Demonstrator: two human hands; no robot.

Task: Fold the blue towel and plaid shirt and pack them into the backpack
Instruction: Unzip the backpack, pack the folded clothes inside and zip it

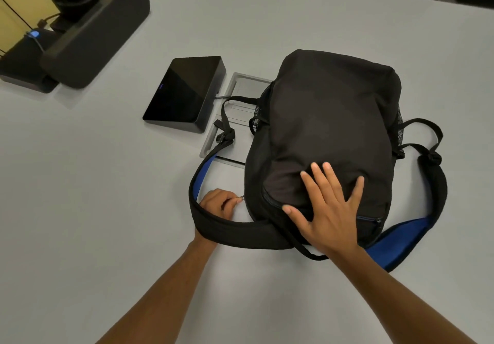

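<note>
Black fabric backpack (328, 119) flat on grey table (107, 210); right hand (327, 210) presses it, fingers spread; left hand (220, 204) pinches small metal zipper pull (241, 198).

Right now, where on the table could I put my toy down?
The grey table is bare on the near left, between the black backpack and its edge, and far behind the backpack. It is crowded near the flat black tablet and black monitor stand.

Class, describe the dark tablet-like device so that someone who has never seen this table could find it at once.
Start at the black backpack in the middle of the grey table. Just to its left lies the device. Unlike the soft bag, it is a flat, glossy, hard-edged slab.
</note>
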